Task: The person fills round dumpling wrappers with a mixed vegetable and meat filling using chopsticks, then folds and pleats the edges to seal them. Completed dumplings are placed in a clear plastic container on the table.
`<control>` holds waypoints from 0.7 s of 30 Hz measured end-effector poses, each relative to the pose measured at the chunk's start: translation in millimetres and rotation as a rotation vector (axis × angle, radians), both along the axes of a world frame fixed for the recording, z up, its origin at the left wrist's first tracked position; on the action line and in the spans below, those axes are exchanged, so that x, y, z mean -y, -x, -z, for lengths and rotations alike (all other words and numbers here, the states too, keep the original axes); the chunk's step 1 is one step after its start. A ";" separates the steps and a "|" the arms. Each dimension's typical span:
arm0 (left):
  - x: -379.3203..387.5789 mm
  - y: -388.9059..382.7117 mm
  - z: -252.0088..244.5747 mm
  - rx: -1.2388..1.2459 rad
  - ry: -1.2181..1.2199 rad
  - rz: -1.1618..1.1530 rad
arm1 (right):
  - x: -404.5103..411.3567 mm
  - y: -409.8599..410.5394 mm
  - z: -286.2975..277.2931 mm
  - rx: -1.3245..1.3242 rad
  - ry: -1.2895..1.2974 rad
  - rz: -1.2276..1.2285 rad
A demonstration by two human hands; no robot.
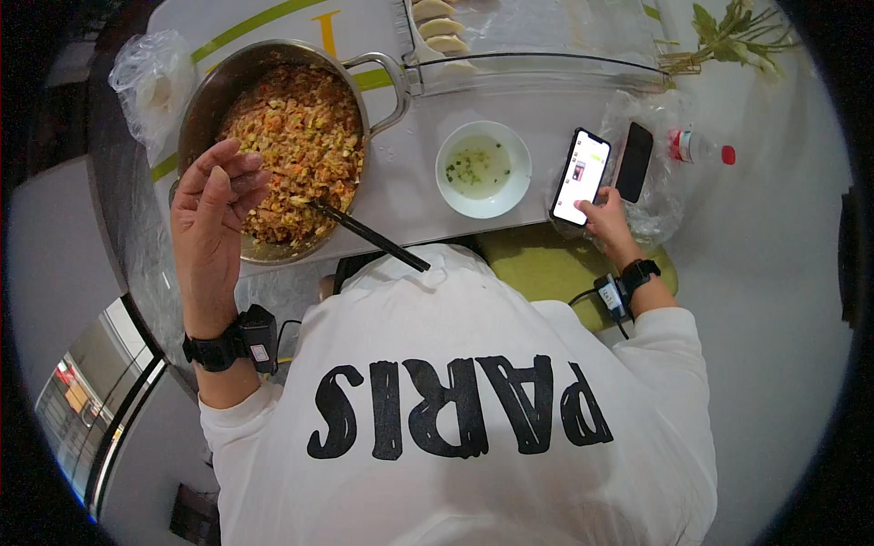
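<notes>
My left hand (217, 205) is raised over the left rim of a steel pot (205, 109), its fingers loosely curled with nothing between them. Chopped filling (307, 143) fills much of the pot, and black chopsticks (375, 239) stick out of it towards me. My right hand (604, 213) touches the lower part of a smartphone (582, 174) with a lit screen, which lies on the table. A dark-screened phone (635, 162) lies just to its right. Between pot and phones stands a white bowl (483, 169) of pale liquid with green bits.
Folded dumplings (440, 29) line the left side of a clear plastic tray (532, 82) at the back. A crumpled plastic bag (153, 85) is left of the pot. On the right are a bottle with a red cap (700, 148), plastic film (659, 211) and leafy greens (734, 44). A green seat (546, 263) is below the table edge.
</notes>
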State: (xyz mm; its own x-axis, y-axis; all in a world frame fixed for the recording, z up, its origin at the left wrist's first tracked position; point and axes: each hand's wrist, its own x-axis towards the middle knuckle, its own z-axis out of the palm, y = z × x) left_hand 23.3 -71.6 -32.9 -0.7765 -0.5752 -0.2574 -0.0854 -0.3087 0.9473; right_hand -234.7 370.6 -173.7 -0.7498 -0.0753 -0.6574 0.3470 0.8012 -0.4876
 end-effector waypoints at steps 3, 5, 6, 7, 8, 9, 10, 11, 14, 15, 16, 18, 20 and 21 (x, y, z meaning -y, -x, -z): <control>0.7 0.0 0.8 0.003 -0.002 0.001 | -6.9 2.3 7.7 0.006 0.004 -0.015; 1.6 -0.5 1.5 0.006 0.001 0.002 | 4.0 1.8 -9.8 0.071 0.010 0.014; 4.0 -1.7 2.1 0.005 0.003 0.008 | 2.1 3.8 -12.4 0.106 0.028 0.015; 4.9 -2.0 2.3 0.004 0.006 0.014 | 0.0 6.5 -14.4 0.141 0.046 0.017; 4.1 -1.5 1.7 -0.001 -0.001 0.010 | -3.3 8.0 -16.4 0.177 0.065 0.018; 4.0 -0.8 0.1 -0.005 -0.006 0.005 | -6.4 8.9 -18.5 0.159 0.071 -0.010; 3.8 -0.2 -0.9 -0.010 -0.011 0.001 | -10.3 9.7 -20.6 0.142 0.077 -0.038; 4.2 0.1 -1.2 -0.025 -0.014 0.010 | -14.9 10.8 -22.4 0.124 0.082 -0.066; 7.6 -1.3 -1.5 -0.055 -0.018 0.031 | -44.1 14.6 -10.0 0.065 0.122 -0.204; 9.2 -2.5 -1.4 -0.052 -0.017 0.030 | -42.9 12.8 -14.8 0.049 0.091 -0.279; 10.7 -3.4 -1.3 -0.050 -0.017 0.030 | -42.0 10.9 -20.5 0.033 0.060 -0.353; 13.0 -5.0 -1.8 -0.063 -0.019 0.044 | -35.7 4.7 -36.2 0.026 0.012 -0.454; 14.5 -6.2 -0.9 -0.074 -0.020 0.051 | -26.7 -7.7 -52.9 0.044 -0.021 -0.502; 15.0 -6.2 -1.4 -0.079 -0.018 0.052 | -26.0 -10.8 -56.3 0.058 -0.067 -0.534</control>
State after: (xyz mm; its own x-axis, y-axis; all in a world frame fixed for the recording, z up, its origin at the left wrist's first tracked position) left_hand 29.5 -86.6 -31.6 -0.8235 -0.5293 -0.2043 -0.0275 -0.3224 0.9462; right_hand -223.9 396.6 -117.4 -0.5812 -0.3921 -0.7131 -0.0920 0.9023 -0.4212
